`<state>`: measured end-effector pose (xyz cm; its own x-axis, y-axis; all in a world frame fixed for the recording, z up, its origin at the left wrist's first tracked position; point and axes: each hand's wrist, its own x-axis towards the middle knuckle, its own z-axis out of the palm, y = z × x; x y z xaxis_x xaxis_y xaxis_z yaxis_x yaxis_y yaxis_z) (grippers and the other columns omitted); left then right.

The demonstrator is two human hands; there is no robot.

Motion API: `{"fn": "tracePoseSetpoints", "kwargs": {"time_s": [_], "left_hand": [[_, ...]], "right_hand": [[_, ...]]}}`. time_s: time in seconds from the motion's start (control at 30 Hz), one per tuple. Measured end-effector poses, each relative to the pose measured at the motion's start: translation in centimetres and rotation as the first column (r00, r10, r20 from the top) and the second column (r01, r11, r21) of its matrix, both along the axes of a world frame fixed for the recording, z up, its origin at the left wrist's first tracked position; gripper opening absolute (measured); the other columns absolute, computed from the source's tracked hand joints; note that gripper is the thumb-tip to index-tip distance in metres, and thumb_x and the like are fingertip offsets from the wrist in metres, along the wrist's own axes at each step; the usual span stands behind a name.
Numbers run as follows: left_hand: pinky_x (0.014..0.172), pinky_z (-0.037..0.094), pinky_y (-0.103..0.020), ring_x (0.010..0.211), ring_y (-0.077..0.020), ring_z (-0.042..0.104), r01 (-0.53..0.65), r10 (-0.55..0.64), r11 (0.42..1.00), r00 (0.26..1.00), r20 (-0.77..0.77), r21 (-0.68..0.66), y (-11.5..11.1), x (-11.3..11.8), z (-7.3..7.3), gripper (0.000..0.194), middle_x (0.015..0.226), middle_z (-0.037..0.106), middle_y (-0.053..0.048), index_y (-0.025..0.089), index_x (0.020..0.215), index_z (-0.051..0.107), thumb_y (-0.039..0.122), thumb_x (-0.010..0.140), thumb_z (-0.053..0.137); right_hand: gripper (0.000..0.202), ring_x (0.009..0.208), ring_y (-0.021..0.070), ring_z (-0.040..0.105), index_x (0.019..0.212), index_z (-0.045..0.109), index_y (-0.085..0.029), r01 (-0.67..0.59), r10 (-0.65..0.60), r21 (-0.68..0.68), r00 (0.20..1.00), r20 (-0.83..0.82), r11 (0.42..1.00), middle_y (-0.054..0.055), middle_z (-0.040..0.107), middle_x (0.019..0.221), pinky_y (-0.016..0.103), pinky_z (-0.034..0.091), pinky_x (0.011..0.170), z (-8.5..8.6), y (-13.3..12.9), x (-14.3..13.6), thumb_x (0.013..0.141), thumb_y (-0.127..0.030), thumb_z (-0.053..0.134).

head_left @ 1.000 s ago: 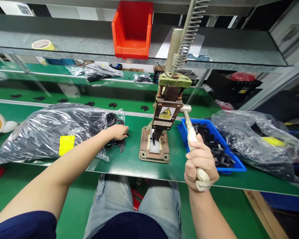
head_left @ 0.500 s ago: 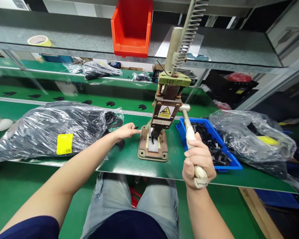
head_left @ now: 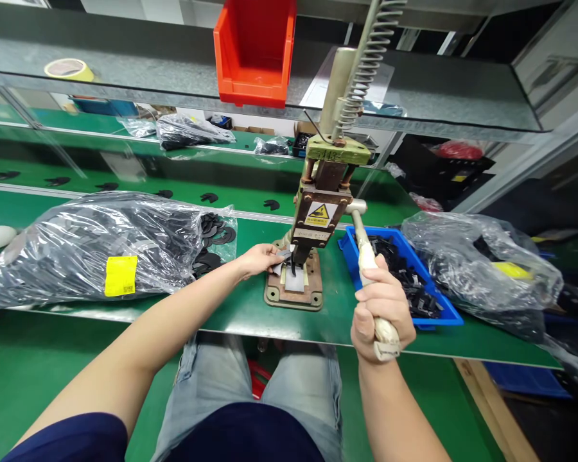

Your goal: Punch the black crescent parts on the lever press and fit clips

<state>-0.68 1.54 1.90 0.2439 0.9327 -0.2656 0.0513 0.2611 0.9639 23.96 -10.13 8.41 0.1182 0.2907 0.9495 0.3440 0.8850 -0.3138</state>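
Note:
A hand press [head_left: 319, 192] stands at the middle of the bench, a warning label on its front. My right hand [head_left: 384, 309] is wrapped round its pale, tape-covered lever [head_left: 365, 247]. My left hand [head_left: 261, 259] is at the left side of the press base [head_left: 293, 299], thumb and fingers pinched on a flat grey piece [head_left: 282, 255] whose full shape is hidden. Beneath the press head a small black curved part [head_left: 293, 265] stands near a light metal plate [head_left: 295, 280].
Left of the press lies a clear bag [head_left: 77, 250] of black curved parts. On the right are a blue tray [head_left: 443, 319] of small black pieces and another plastic bag [head_left: 481, 269]. An orange bin [head_left: 253, 90] and a tape roll [head_left: 69, 69] sit on the shelf above.
My left hand has moved right and slightly closer to the press head, and a flat grey piece now shows in its fingers. My right hand and the lever look nearly unmoved.

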Motion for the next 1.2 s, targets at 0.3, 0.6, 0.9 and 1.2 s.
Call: {"fn": "tracePoseSetpoints", "kwargs": {"time_s": [0.3,0.6,0.9,1.2], "left_hand": [[0.049,0.048,-0.020,0.047,-0.0073,0.058,0.031,-0.032,0.999,0.999,-0.033,-0.023,0.9,0.2,-0.7,0.034,0.063,0.068,0.000,0.014,0.077,0.060,0.033,0.081,0.088],[0.049,0.051,-0.019,0.052,-0.0071,0.058,0.181,-0.181,0.983,0.982,-0.061,-0.008,2.4,-0.6,-0.4,0.043,0.065,0.065,0.002,0.013,0.079,0.062,0.039,0.070,0.095],[0.054,0.059,-0.021,0.059,-0.0090,0.064,0.171,-0.171,0.985,0.985,-0.003,-0.031,2.2,-0.3,-0.8,0.048,0.069,0.062,0.002,0.013,0.081,0.061,0.042,0.066,0.097],[0.058,0.064,-0.025,0.061,-0.0097,0.066,0.171,-0.171,0.985,0.985,-0.008,-0.013,2.4,-0.7,-1.0,0.049,0.068,0.060,0.004,0.014,0.080,0.057,0.042,0.068,0.096]], "right_hand": [[0.018,0.097,0.0250,0.071,0.076,0.060,-0.023,0.009,-0.009,0.003,1.000,-0.013,1.000,-0.001,0.065,0.079,0.075,0.051,0.111,-0.1,0.1,-0.1,0.089,-0.032,0.069],[0.017,0.096,0.0240,0.071,0.076,0.060,-0.024,0.010,-0.010,-0.008,1.000,-0.009,1.000,-0.002,0.065,0.078,0.073,0.052,0.111,-0.1,0.0,0.0,0.088,-0.031,0.069],[0.016,0.096,0.0236,0.071,0.076,0.061,-0.025,0.010,-0.011,-0.031,1.000,-0.024,0.999,-0.002,0.064,0.077,0.070,0.052,0.111,-0.2,0.0,0.0,0.088,-0.032,0.069],[0.027,0.090,0.0225,0.070,0.069,0.056,-0.023,0.043,-0.044,-0.021,0.998,-0.041,0.999,-0.001,0.061,0.074,0.071,0.055,0.106,-0.1,0.2,-0.2,0.089,-0.035,0.069]]}}
